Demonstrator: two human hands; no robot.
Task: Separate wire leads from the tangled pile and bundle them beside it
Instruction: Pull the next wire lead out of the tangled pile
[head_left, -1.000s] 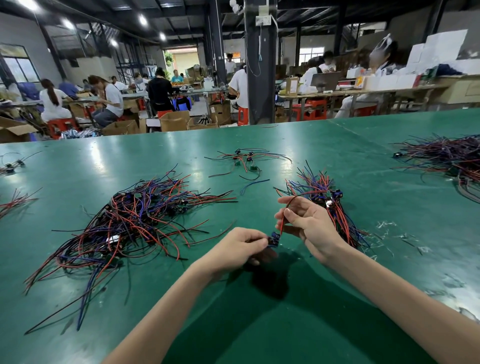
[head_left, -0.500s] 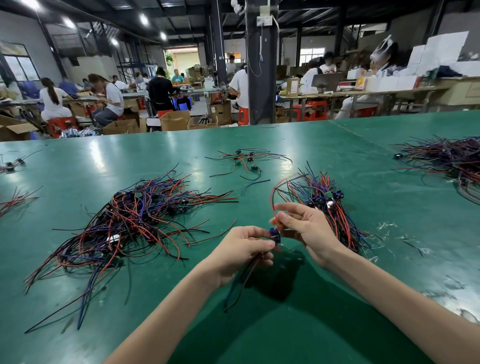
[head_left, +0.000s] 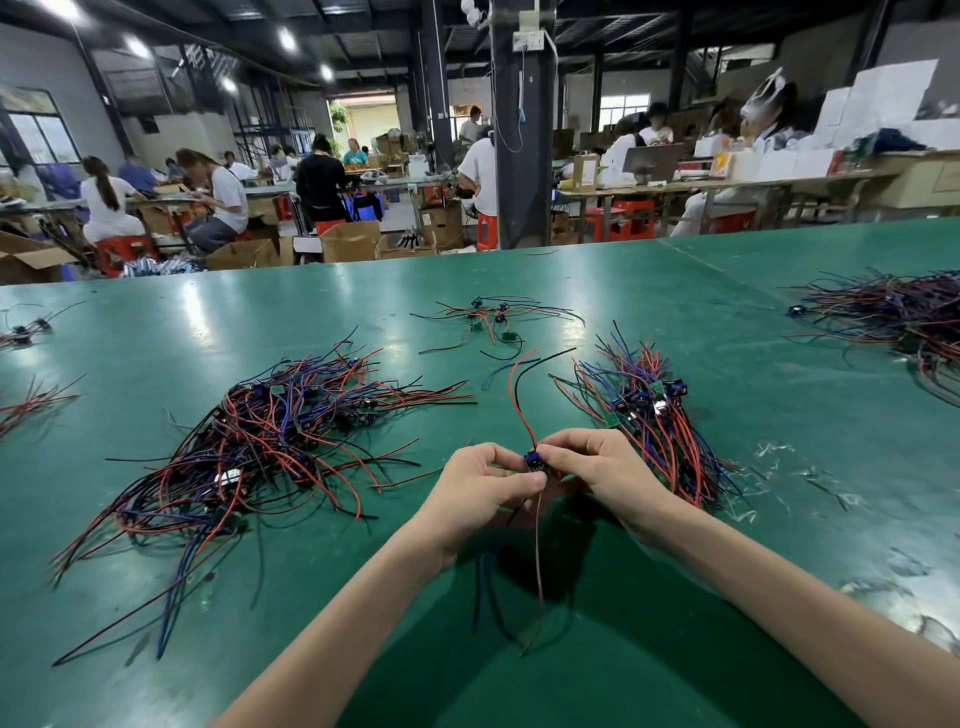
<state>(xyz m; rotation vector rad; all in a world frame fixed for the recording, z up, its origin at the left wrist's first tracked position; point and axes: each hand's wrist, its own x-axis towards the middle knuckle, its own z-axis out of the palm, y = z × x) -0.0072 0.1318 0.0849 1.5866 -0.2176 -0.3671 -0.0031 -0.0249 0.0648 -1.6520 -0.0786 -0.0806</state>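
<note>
I count two hands on my feed, the left hand (head_left: 483, 488) and the right hand (head_left: 602, 467), pinching one wire lead (head_left: 535, 462) between them. The table (head_left: 675, 322) carries six heaps of wire. There is one big tangled pile (head_left: 270, 447), one bundle (head_left: 654, 415) to its right, one small cluster (head_left: 493, 317) beyond it, and one heap (head_left: 893, 312) far to its right. Two small clusters (head_left: 23, 332) (head_left: 31, 402) lie to its left. One loose blue wire (head_left: 496, 375) lies just right of the pile.
</note>
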